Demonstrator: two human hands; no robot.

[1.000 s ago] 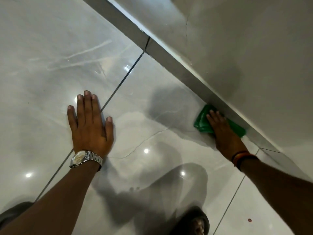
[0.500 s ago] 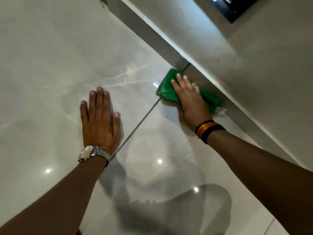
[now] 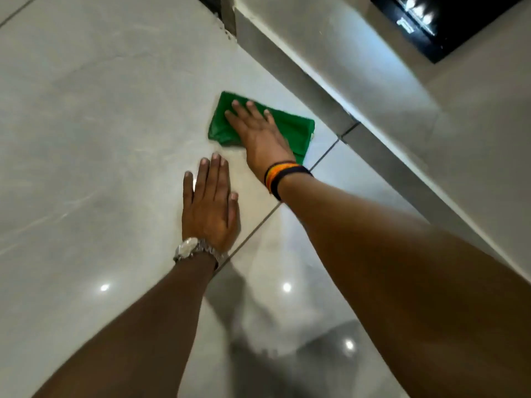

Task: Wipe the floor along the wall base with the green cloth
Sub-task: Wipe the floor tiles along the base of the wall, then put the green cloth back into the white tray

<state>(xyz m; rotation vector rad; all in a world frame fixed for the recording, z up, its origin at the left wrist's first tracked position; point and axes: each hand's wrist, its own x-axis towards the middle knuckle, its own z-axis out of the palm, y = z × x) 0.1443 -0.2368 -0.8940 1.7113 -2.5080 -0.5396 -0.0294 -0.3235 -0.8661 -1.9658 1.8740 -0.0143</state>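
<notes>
The folded green cloth lies flat on the glossy pale floor tile, a short way out from the grey skirting at the wall base. My right hand, with striped bands on the wrist, presses down on the cloth with fingers spread, covering its middle. My left hand, wearing a silver watch, rests flat on the tile just in front of the cloth, fingers together, holding nothing.
The grey skirting and white wall run diagonally from top centre to the right edge. A dark tile joint crosses between my arms. A dark glossy panel sits on the wall at top right. Open tile stretches to the left.
My right hand has slid the cloth along the wall base, past the tile joint, and now a little out from the skirting. My left hand has stayed planted on the floor.
</notes>
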